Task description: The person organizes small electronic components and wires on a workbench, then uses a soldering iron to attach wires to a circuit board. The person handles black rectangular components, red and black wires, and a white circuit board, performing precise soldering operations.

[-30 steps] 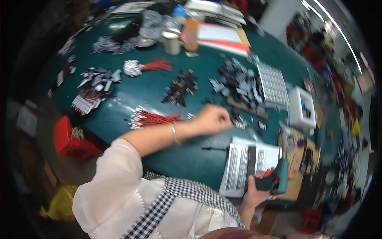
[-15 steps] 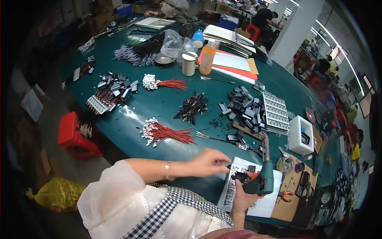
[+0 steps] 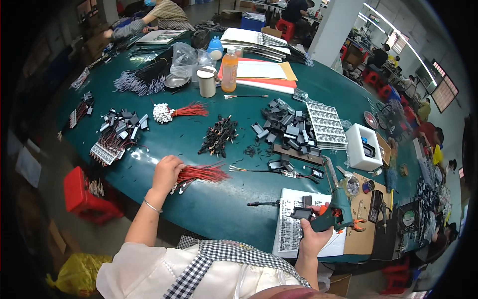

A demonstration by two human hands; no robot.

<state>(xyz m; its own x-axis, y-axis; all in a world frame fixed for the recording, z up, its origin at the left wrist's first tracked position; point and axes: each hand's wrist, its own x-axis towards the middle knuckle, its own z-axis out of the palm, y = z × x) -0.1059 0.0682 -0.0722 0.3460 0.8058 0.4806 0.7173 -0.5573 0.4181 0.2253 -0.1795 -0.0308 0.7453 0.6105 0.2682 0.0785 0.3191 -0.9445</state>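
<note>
1. The black housing (image 3: 301,213) sits by the right hand's (image 3: 313,239) thumb, above a white board sheet (image 3: 288,224); that hand is wrapped around a green hand tool (image 3: 341,205).
2. The left hand (image 3: 169,172), fingers curled together, meets the red wires (image 3: 201,173); whether it grips one, I cannot tell.
3. Seemingly done: a wired cluster (image 3: 122,124) at the left. Apparently part-done: a small board (image 3: 290,174) with leads attached. Seemingly left: loose housings (image 3: 289,124) and a board panel (image 3: 327,124).
4. The green bench (image 3: 224,199) also carries an orange bottle (image 3: 229,70) and a foam box (image 3: 363,149).
5. Beyond: a red stool (image 3: 82,192), a pillar (image 3: 336,35), and people seated further off.
</note>
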